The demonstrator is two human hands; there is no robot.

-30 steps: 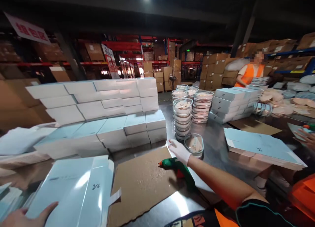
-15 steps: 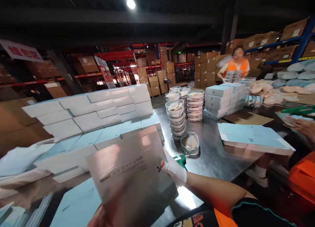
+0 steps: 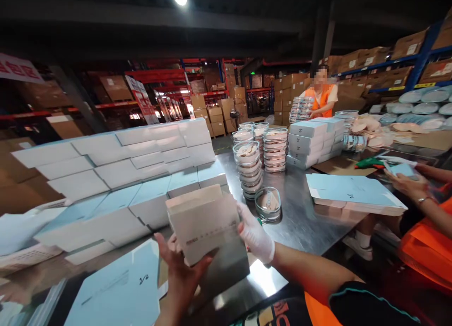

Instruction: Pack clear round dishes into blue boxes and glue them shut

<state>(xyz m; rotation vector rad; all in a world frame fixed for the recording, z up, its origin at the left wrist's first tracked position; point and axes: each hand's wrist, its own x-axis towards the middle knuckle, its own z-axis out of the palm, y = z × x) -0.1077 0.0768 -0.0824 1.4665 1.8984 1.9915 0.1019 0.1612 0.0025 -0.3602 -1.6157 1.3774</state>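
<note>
A partly folded carton (image 3: 208,227) is held above the tabletop (image 3: 300,222); the fingers of the bare left hand (image 3: 181,269) are clasped on its lower edge, those of the gloved right hand (image 3: 256,236) on its right side. A flat carton blank (image 3: 120,288) lies below. Stacked boxes (image 3: 141,175) and stacked clear containers (image 3: 249,168) are seen beyond.

I see a steel table (image 3: 303,222); beyond my right hand (image 3: 254,236) stands a round clear container (image 3: 268,203), left of it stacked boxes (image 3: 141,175).
</note>
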